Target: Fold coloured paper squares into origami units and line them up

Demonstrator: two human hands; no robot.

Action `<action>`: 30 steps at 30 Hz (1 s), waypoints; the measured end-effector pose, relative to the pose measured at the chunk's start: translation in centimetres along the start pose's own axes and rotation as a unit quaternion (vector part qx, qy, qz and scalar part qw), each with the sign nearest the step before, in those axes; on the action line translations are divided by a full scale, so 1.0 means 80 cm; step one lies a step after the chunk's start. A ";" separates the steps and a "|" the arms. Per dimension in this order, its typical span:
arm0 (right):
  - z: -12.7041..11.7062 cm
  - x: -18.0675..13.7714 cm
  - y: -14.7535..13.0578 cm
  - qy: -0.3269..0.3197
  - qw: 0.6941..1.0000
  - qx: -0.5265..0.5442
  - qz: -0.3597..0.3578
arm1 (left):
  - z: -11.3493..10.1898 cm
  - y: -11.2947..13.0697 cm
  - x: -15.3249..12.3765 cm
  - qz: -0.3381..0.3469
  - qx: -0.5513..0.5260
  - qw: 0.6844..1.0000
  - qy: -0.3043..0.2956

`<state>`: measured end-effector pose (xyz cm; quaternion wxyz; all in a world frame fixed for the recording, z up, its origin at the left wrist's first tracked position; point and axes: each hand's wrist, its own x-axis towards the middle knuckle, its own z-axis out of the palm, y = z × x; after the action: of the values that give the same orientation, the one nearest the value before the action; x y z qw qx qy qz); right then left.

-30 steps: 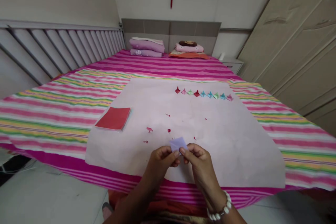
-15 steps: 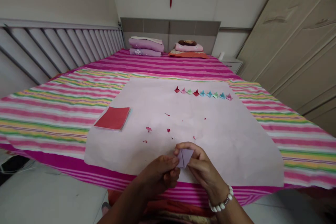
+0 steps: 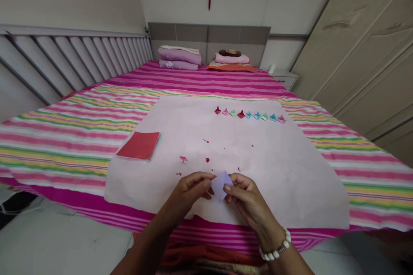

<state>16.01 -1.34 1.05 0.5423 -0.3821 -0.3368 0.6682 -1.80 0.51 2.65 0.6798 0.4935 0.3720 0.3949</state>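
Observation:
A small folded piece of lilac origami paper (image 3: pixel 219 185) is held up in a diamond shape above the front of the white sheet (image 3: pixel 284 180). My left hand (image 3: pixel 193 189) pinches its left corner between thumb and fingers. On the opposite side my right hand (image 3: pixel 243 193), with a white bead bracelet at the wrist, grips the paper with the thumb on its face. Small red paper scraps (image 3: pixel 207 160) lie just beyond the hands. Farther back, a row of several small folded paper figures (image 3: pixel 241 114) in red, pink, green and blue stands on the sheet.
A stack of square paper with red on top (image 3: pixel 139 145) rests at the sheet's left edge. Underneath is a bed with a striped cover (image 3: pixel 71 146). Folded bedding (image 3: pixel 180 54) lies by the headboard, a railing (image 3: pixel 80 58) runs along the left, and a wardrobe (image 3: pixel 364 43) stands right.
The lilac paper has turned and now shows a smoother diamond face instead of one with a crease down it. My left hand has shifted up and left along its edge.

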 end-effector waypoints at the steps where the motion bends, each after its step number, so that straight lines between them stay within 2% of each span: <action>1: 0.002 -0.001 0.000 -0.002 1.000 -0.002 0.001 | 0.000 0.002 -0.001 0.002 0.023 1.000 -0.001; 7: 0.012 -0.004 -0.002 -0.008 0.999 -0.034 -0.006 | 0.010 0.004 0.000 0.006 0.078 0.997 0.021; 14: 0.014 -0.004 0.001 0.015 0.999 -0.047 -0.021 | 0.017 -0.009 0.001 0.015 0.048 0.996 0.070; 21: 0.011 -0.005 0.002 0.007 0.999 -0.029 -0.029 | 0.013 -0.006 -0.002 -0.023 -0.007 0.999 0.026; 26: 0.008 -0.006 0.001 -0.009 0.999 -0.021 -0.039 | 0.007 -0.003 -0.010 -0.011 -0.030 0.999 -0.025; 30: 0.006 -0.010 0.001 -0.037 0.997 -0.038 -0.059 | 0.008 -0.002 -0.010 -0.014 -0.031 0.999 -0.009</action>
<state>15.65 -2.14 1.35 0.5528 -0.3567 -0.4036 0.6358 -1.54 -0.46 2.74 0.7039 0.4703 0.3602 0.3920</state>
